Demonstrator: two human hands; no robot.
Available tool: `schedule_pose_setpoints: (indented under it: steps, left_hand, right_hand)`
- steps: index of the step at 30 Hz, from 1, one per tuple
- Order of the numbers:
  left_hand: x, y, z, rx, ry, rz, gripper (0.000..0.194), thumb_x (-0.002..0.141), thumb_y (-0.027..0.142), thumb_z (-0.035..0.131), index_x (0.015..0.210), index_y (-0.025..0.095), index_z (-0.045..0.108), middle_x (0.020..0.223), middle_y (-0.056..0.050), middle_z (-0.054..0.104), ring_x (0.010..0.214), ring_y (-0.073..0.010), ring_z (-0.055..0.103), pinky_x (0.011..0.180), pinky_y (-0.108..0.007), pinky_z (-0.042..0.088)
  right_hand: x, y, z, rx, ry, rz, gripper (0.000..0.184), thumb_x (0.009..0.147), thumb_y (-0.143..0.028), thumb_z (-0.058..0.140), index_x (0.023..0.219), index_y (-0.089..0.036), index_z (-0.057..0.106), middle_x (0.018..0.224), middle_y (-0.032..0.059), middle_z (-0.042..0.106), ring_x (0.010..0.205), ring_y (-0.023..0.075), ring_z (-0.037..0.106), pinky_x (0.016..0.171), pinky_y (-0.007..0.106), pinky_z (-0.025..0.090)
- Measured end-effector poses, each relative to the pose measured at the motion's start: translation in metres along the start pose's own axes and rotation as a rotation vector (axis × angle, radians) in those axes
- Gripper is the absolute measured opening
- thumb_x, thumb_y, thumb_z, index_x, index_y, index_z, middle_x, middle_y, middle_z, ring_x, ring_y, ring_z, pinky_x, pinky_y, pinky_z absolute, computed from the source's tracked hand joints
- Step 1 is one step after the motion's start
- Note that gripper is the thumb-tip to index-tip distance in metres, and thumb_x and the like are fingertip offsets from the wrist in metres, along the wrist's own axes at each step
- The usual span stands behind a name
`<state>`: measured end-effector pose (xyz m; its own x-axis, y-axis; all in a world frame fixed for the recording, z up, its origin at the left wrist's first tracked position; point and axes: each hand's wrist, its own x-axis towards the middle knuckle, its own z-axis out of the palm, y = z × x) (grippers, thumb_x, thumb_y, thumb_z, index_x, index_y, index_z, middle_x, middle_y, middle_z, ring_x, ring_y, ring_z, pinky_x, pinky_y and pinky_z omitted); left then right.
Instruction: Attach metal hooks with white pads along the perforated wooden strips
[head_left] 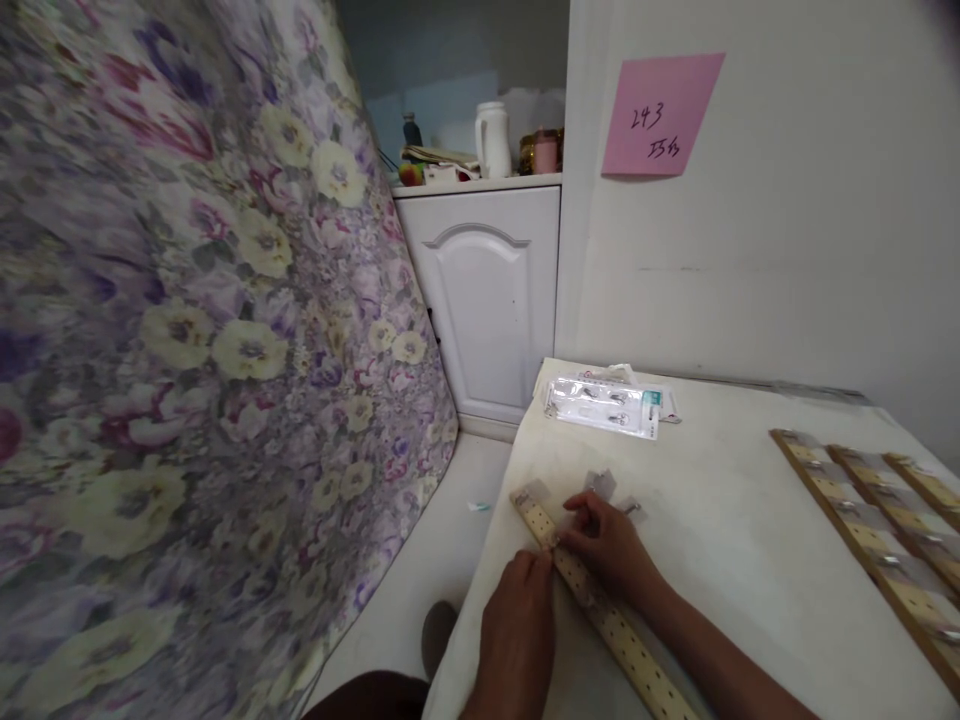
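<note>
A pale strip with rows of dark holes (637, 665) lies slantwise along the near left side of the table. My left hand (517, 620) is closed at the strip's left edge, its fingertips pressed on it. Across from it, my right hand (604, 545) pinches at the strip's upper face; whatever lies between finger and thumb is too small to make out. A small clear plastic piece (534, 492) sits at the strip's far end. Just beyond my right hand are two small clear packets, one (600, 484) behind the fingers and another (634, 507) beside the wrist.
Clear blister packaging (600, 405) lies at the table's far left corner. Several brown-edged strips with clear-wrapped metal pieces (862, 530) line the right side. A floral curtain (225, 350) hangs at left, with a white cabinet (487, 300) behind. A pink note (664, 115) is on the wall.
</note>
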<state>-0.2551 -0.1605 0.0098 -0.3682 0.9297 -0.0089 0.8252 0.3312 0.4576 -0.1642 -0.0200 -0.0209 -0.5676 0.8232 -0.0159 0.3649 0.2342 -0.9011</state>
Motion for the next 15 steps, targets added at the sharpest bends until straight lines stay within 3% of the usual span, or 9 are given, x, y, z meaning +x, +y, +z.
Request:
schedule_pose_setpoints:
  steps: [8,12,15]
  left_hand:
    - [-0.006,-0.006,-0.003,-0.043,0.053,0.046,0.036,0.09,0.01,0.033,0.109,0.02,0.062,0.101,-0.006,0.066,0.097,-0.0194,0.061,0.088,-0.032,0.048]
    - [-0.014,-0.003,-0.003,-0.084,0.053,0.047,0.031,0.091,0.015,0.034,0.097,0.021,0.064,0.093,-0.006,0.066,0.092,-0.02,0.062,0.083,-0.032,0.049]
    - [-0.019,0.002,0.0,-0.197,0.0,0.033,0.031,0.091,0.017,0.036,0.107,0.021,0.062,0.101,-0.006,0.067,0.096,-0.02,0.062,0.086,-0.034,0.048]
  right_hand:
    - [-0.016,0.007,-0.023,0.039,0.009,-0.049,0.027,0.081,-0.039,0.054,0.099,-0.02,0.06,0.082,0.0026,0.064,0.068,0.0182,0.061,0.067,0.031,0.047]
    - [-0.044,0.011,-0.042,0.037,-0.014,0.006,0.024,0.082,-0.04,0.054,0.096,-0.021,0.06,0.08,0.0011,0.064,0.07,0.0178,0.06,0.064,0.03,0.047]
    - [-0.061,0.015,-0.046,0.137,-0.049,0.091,0.026,0.081,-0.042,0.055,0.098,-0.021,0.057,0.08,-0.0002,0.061,0.062,0.0146,0.058,0.053,0.026,0.045]
